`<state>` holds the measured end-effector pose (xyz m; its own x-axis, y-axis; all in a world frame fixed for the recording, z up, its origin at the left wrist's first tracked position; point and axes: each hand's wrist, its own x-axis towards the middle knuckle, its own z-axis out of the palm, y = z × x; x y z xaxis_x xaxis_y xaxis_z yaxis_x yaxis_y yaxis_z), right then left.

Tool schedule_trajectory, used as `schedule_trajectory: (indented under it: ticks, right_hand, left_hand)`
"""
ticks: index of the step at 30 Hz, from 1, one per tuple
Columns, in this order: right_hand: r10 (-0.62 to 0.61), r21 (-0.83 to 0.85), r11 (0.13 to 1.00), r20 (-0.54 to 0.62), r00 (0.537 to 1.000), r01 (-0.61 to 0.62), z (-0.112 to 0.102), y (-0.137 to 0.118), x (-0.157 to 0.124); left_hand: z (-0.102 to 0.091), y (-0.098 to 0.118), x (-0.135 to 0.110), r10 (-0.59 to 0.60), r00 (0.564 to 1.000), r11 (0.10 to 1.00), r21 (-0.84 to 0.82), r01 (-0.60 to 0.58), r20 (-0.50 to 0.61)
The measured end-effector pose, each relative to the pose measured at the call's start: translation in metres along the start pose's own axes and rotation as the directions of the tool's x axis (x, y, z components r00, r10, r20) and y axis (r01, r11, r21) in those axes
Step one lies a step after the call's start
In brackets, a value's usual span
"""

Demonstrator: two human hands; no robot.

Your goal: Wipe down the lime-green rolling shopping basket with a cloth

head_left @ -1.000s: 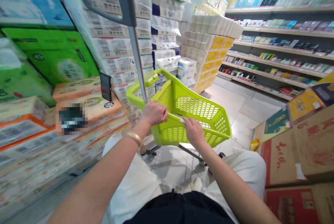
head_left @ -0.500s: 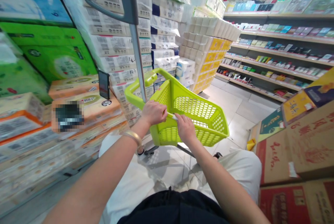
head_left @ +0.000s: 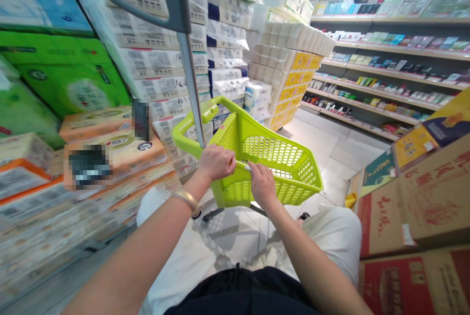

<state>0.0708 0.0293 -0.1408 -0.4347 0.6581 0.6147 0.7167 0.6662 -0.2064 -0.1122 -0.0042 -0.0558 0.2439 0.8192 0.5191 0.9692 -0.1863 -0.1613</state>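
Note:
A lime-green rolling shopping basket [head_left: 279, 146] stands tilted between my knees. My left hand [head_left: 217, 162], with a gold bangle on its wrist, is closed around the basket's near rim beside the metal pole. My right hand [head_left: 263, 183] is at the same rim a little further right, its fingers bent over the edge. A small whitish strip [head_left: 248, 168] shows by its fingertips; I cannot tell what it is. The grey pull handle [head_left: 179, 7] rises on the metal pole [head_left: 192, 85] at upper left. No goods are visible inside the basket.
Stacked tissue packs [head_left: 113, 144] flank me on the left, with a blurred-out dark device [head_left: 90, 166] and a second one [head_left: 141, 119] on top. Cardboard cartons [head_left: 433, 197] line the right. Ahead are wrapped paper rolls [head_left: 286, 65] and stocked shelves [head_left: 385, 53].
The view has shifted slightly, so the surrounding stacks and cartons sit a little further left. Both hands keep their places on the basket rim.

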Motion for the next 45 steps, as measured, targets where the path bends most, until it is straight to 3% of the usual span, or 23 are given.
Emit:
schedule_trajectory:
  ticks: [4,9,12,17,23,27,34,45]
  right_hand:
    - [-0.053,-0.016,0.998,0.026,0.998,0.053,-0.002,0.006,-0.002]
    - [-0.023,-0.108,0.994,-0.013,1.0,0.022,-0.015,0.053,-0.032]
    - [0.007,-0.125,0.992,-0.033,0.999,-0.011,-0.019,0.069,-0.042]
    - [0.111,-0.099,0.988,-0.049,0.993,-0.116,-0.009,0.043,-0.027]
    - [0.062,-0.084,0.995,0.043,0.997,-0.058,-0.001,0.007,-0.001]
    - [0.009,-0.129,0.992,0.088,0.996,0.003,-0.011,0.027,-0.011]
    - [0.058,-0.203,0.978,0.043,0.997,-0.049,-0.032,0.078,-0.051]
    - [0.092,-0.195,0.977,0.041,0.995,-0.083,-0.042,0.056,-0.067]
  left_hand:
    - [0.0,-0.002,-0.001,0.018,1.0,1.0,0.0,-0.018,-0.017]
    - [0.002,-0.004,-0.001,0.03,0.999,0.999,0.012,-0.03,-0.018]
    - [0.003,-0.004,0.001,0.023,1.0,1.0,0.02,-0.023,-0.011]
    - [0.003,-0.003,0.007,-0.001,1.0,1.0,0.019,0.001,-0.009]
    - [0.003,-0.008,0.006,0.021,1.0,0.999,0.039,-0.02,-0.016]
    - [0.003,-0.015,0.005,0.034,0.999,0.999,0.042,-0.034,0.003]
    - [0.004,-0.024,0.007,0.021,1.0,0.999,0.028,-0.021,0.011]
    - [0.011,-0.051,0.023,0.114,0.99,0.993,-0.021,-0.113,0.08]
